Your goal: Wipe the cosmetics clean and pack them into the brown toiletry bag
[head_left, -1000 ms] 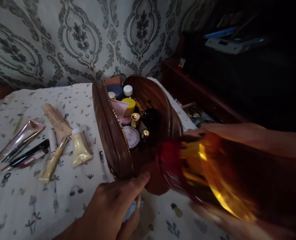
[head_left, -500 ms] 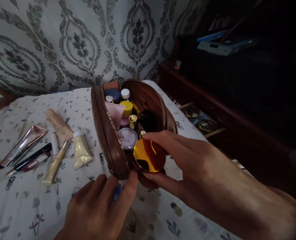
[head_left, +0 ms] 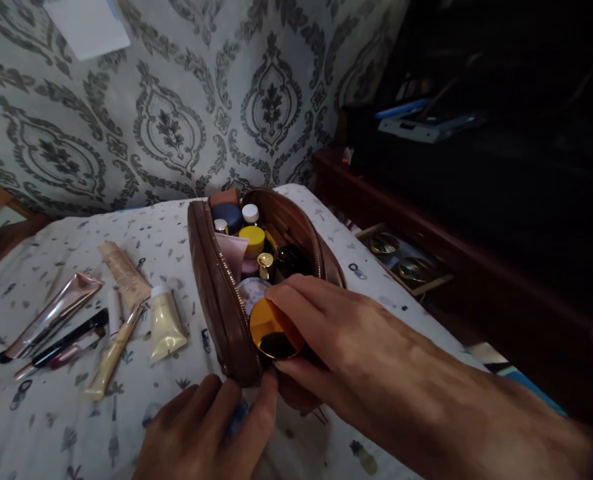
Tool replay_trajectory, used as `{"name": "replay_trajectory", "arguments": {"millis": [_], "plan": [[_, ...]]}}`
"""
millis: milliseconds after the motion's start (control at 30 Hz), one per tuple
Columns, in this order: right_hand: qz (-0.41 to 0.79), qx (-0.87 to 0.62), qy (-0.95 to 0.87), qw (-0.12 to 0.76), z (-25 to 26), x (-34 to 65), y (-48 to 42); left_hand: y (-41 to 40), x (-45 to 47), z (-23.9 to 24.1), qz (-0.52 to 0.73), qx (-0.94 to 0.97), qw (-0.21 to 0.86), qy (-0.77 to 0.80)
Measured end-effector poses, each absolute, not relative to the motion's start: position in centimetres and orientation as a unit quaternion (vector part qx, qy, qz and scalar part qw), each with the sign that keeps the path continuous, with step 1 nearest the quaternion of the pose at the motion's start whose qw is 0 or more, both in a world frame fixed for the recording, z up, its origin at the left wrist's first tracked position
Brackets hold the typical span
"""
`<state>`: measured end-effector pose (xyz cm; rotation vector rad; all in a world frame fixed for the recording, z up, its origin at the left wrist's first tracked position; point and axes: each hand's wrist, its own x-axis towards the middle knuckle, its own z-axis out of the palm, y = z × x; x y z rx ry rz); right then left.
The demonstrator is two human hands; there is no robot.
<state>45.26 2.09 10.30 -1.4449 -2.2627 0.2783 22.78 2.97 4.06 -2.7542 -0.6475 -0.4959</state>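
Observation:
An open brown cosmetics pouch stands on a patterned white sheet, packed with several jars and small bottles. My right hand grips a jar with a shiny gold lid and holds it inside the pouch's near end. My left hand lies just below the pouch, thumb and fingers pinched at its near corner, with a scrap of something blue showing between them. A yellow-lidded jar and a white-capped bottle sit deeper in the pouch.
Left of the pouch lie several tubes and pencils: a cream tube, a beige tube, a rose-gold tube. A dark wooden unit stands at the right, its open drawer holding gold-rimmed items. Patterned wallpaper lies behind.
My right hand brought the gold-lidded jar from close to the camera down into the pouch's near end. My left hand stayed at the pouch's near corner. The view tilted up slightly.

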Motion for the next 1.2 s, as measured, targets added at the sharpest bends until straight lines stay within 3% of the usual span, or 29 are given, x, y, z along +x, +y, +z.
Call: {"name": "replay_trajectory", "arguments": {"millis": [433,633,733,933,1200], "plan": [[-0.107,-0.54,-0.833,0.055,8.7,41.9,6.6,3.0,23.0,3.5,-0.2,-0.941,0.168,-0.217],[-0.081,-0.549,-0.832,0.027,8.8,41.8,6.7,2.8,23.1,3.4,-0.196,-0.944,0.142,-0.223],[-0.031,-0.551,-0.829,0.09,9.5,42.6,6.5,2.9,23.3,3.7,-0.203,-0.943,0.132,-0.226],[-0.001,-0.544,-0.751,0.375,11.9,45.1,5.3,3.0,23.8,4.4,-0.222,-0.941,0.135,-0.218],[0.009,-0.535,-0.733,0.421,11.0,45.7,3.8,2.8,24.0,4.7,-0.22,-0.942,0.11,-0.227]]}}
